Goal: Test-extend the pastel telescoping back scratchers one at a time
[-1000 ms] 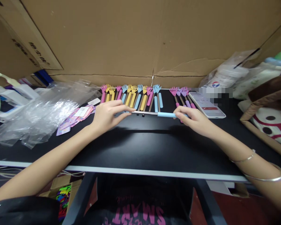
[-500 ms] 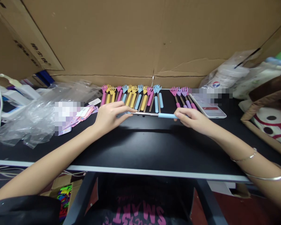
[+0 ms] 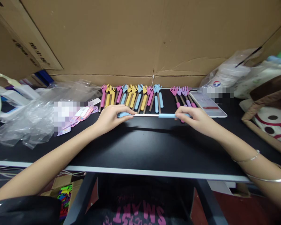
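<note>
A light-blue back scratcher (image 3: 146, 115) with a metal rod lies level between my two hands, above the black desk. My left hand (image 3: 112, 118) pinches it near the claw-shaped head, which partly shows under the fingers. Closed round the blue grip at the other end is my right hand (image 3: 189, 117). Behind them, several pink, yellow and blue back scratchers (image 3: 132, 97) lie in a row, heads toward the cardboard. A smaller group of pink and purple back scratchers (image 3: 183, 95) lies behind my right hand, which hides some of their handles.
Clear plastic bags (image 3: 37, 115) and printed cards (image 3: 84, 112) lie at left. A phone (image 3: 208, 104) rests at right, near a bagged cup (image 3: 229, 75) and a brown-edged bag (image 3: 253, 122). Cardboard (image 3: 131, 40) walls the back. An open box (image 3: 71, 193) of colourful pieces sits below the desk.
The metal rod between my hands looks slightly shorter, and my left fingers have shifted, so more of the blue head shows. Both hands keep their hold on the back scratcher.
</note>
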A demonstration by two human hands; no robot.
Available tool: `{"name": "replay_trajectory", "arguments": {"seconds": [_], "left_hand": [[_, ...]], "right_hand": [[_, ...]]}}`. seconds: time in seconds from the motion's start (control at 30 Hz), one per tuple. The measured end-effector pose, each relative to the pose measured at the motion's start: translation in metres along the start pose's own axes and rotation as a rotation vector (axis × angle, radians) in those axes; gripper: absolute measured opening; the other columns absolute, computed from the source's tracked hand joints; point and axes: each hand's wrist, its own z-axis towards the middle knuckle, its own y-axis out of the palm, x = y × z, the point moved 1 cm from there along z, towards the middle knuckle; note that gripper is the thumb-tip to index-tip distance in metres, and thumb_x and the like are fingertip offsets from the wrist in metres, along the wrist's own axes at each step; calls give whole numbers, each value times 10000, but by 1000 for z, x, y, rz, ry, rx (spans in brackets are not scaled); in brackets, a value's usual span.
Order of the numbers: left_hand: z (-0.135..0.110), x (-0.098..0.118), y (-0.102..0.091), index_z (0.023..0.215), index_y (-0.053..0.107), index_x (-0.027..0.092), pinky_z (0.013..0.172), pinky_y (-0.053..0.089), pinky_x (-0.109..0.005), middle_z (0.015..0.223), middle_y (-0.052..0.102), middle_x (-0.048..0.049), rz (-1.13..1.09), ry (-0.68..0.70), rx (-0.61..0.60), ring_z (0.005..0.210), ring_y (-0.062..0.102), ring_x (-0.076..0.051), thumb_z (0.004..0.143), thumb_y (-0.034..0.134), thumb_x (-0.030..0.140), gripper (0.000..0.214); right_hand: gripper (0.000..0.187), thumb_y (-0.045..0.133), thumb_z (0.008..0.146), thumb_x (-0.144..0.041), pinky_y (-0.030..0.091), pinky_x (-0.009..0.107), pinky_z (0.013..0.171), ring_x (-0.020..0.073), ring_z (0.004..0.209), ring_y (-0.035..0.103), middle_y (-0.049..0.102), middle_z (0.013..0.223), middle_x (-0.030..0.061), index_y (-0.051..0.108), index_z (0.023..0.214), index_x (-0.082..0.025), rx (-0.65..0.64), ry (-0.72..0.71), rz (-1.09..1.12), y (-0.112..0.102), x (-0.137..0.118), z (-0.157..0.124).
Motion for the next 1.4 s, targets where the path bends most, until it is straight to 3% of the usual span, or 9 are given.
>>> {"name": "replay_trajectory", "arguments": {"seconds": [0.43,0.73,1.0,1.23,1.4], "left_hand": [[1,2,-2,957,739,178,856,484,-308,1006,755,-53,-142,-82,-72,933,683,-217,861,609,429,299],[1,1,1,945,730,192,838,485,-301,1005,752,-42,-101,-100,-59,931,683,-213,861,603,430,283],[-2,7,1,922,741,262,720,443,-253,950,750,1,230,-32,117,864,676,-181,871,618,446,227],[-5,6,-2,884,746,259,556,348,-243,807,717,-7,548,123,168,746,636,-156,910,568,463,273],[-3,9,-2,892,716,226,692,407,-301,815,727,-34,681,251,97,806,631,-198,948,491,371,274]], "right_hand": [[303,515,882,-498,367,249,556,114,518,494,600,640,-12,597,818,-213,101,-99,-149,-1,0,-5],[277,518,888,-479,360,242,548,116,509,511,616,627,-15,584,832,-216,146,-108,-212,0,1,-6],[263,514,893,-469,362,232,547,111,507,492,594,625,-17,562,833,-218,156,-128,-238,6,-2,-4],[231,478,916,-444,319,215,509,116,494,503,573,592,-36,559,863,-234,98,-115,-357,12,-4,-7],[250,449,927,-453,303,229,508,137,504,532,601,586,-26,570,865,-243,105,-140,-468,13,-6,-8]]}}
